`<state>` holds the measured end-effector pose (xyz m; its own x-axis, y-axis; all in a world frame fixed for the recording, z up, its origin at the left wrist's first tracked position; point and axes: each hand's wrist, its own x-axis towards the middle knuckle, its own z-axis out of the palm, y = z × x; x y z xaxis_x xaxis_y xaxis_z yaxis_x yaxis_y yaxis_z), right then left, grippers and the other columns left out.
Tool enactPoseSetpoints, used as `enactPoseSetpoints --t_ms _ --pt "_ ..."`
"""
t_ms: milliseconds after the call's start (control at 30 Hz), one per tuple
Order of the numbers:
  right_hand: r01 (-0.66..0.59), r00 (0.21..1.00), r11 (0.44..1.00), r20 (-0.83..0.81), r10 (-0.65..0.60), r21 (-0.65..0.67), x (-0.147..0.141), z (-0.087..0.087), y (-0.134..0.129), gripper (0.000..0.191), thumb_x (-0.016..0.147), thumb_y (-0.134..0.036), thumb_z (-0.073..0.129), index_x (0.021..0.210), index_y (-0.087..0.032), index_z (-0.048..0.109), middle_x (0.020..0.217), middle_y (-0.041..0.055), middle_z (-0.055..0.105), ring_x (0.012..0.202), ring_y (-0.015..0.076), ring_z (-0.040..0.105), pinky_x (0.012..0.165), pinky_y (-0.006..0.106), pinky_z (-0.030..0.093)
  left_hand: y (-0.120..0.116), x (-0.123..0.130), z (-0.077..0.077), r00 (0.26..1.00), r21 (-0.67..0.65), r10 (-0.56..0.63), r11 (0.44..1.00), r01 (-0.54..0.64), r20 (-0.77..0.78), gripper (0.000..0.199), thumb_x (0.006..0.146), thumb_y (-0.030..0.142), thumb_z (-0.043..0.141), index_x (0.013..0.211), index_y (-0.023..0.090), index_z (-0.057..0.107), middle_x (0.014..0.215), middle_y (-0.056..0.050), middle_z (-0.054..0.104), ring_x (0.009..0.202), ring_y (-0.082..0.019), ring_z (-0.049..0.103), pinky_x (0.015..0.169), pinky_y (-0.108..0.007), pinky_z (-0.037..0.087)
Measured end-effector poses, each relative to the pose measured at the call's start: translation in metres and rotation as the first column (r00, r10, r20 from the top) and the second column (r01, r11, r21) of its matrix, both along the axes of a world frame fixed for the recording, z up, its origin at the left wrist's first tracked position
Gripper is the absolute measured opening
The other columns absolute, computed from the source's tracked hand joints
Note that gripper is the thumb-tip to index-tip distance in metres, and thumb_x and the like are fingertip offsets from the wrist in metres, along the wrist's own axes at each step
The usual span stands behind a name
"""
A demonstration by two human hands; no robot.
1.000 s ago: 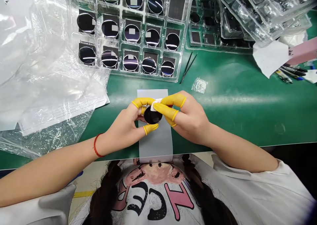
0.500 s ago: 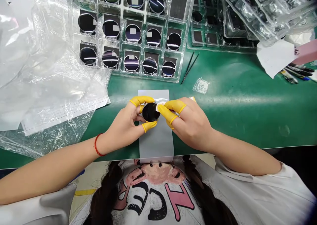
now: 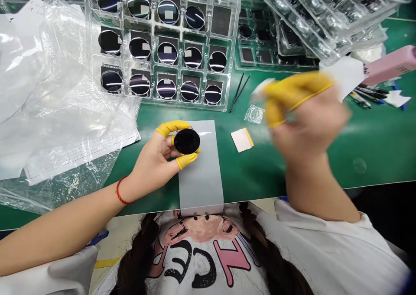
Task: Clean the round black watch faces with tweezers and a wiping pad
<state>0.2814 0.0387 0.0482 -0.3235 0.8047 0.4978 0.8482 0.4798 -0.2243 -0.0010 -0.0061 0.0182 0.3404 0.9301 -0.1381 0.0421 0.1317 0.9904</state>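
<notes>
My left hand [image 3: 162, 154], with yellow finger cots, grips a round dark lens [image 3: 187, 141] by its edge above a pale sheet [image 3: 201, 178]. Off to the right and raised, my right hand [image 3: 302, 113] is blurred by motion. Its yellow-covered fingers pinch a small white wipe [image 3: 262, 89]. Between the hands, a whitish square pad with a yellow edge [image 3: 242, 140] lies on the green mat. Just below the wipe is a small clear plastic piece [image 3: 254, 113].
A clear tray [image 3: 225, 104] of dark round lenses stands at the back. Stacked plastic trays [image 3: 312, 17], a pink bottle [image 3: 390, 65] and pens [image 3: 365, 96] are at the right. Plastic bags [image 3: 65, 82] and papers cover the left. Two thin black tools [image 3: 239, 93] lie beside the tray.
My right hand has left the lens, moving right and up with the white wipe, which exposes the square pad. My left hand still holds the lens, slightly farther left in view.
</notes>
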Motion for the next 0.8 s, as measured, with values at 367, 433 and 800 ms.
enactPoseSetpoints --t_ms 367,433,800 --pt "-0.001 0.981 0.965 0.185 0.052 -0.263 0.031 -0.077 0.110 0.019 0.097 -0.029 0.058 0.092 -0.017 0.071 0.105 0.0082 0.074 0.101 0.0196 0.058 0.091 0.043 0.042 -0.011 0.012 -0.008 0.603 0.264 -0.628 0.552 0.791 -0.492 0.039 0.093 0.013 0.056 0.132 0.017 0.051 0.140 -0.018 0.062 0.149 -0.031 0.041 0.125 -0.062 0.030" --pt "-0.026 0.959 0.970 0.269 0.093 -0.243 0.027 -0.080 0.108 0.029 0.100 -0.027 0.051 0.078 -0.018 0.066 0.087 0.0068 0.070 0.095 0.0181 0.057 0.087 0.041 0.041 -0.010 0.012 -0.009 0.565 0.236 -0.644 0.527 0.816 -0.516 0.041 0.092 0.010 0.055 0.133 0.016 0.050 0.143 -0.019 0.060 0.152 -0.031 0.035 0.126 -0.064 0.027" --pt "0.188 0.982 0.948 0.059 -0.179 -0.258 0.062 -0.020 0.060 0.008 0.087 -0.025 0.061 0.095 -0.022 0.064 0.094 0.0096 0.067 0.081 0.0189 0.059 0.078 0.038 0.048 -0.015 0.010 -0.015 0.595 0.222 -0.642 0.567 0.793 -0.484 0.042 0.093 0.005 0.053 0.134 0.015 0.049 0.142 -0.016 0.061 0.154 -0.030 0.032 0.128 -0.064 0.020"
